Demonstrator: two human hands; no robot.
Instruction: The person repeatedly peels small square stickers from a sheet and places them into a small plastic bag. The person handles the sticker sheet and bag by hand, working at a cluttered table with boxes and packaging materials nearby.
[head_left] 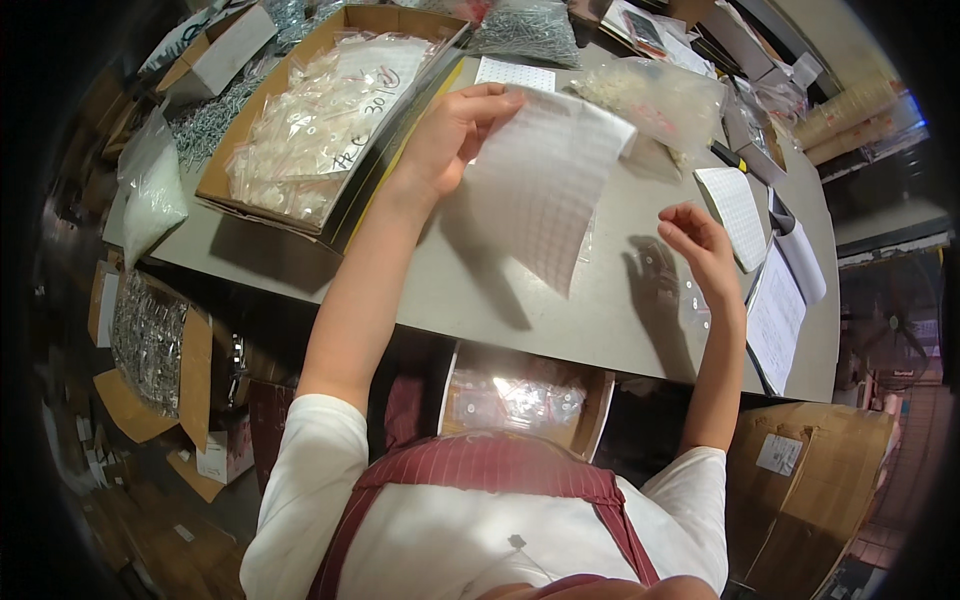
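Note:
My left hand (455, 135) pinches the upper left corner of a white sheet with a fine grid (545, 180). The sheet hangs over the table and curls at its right edge. To its right, my right hand (697, 245) is raised with its fingers loosely bent and apart, and nothing shows in it. Beneath that hand lie small clear plastic bags with little white rings (690, 298). Part of another clear bag peeks out behind the sheet's right edge.
At left stands a cardboard box of filled small bags (320, 125), beside a bag of white granules (152, 195). A large clear bag (660, 100) lies behind the sheet. Rightward are another gridded sheet (733, 215), a clipboard (775, 320) and a yellow-black cutter (728, 155). Below sits an open drawer (605, 400).

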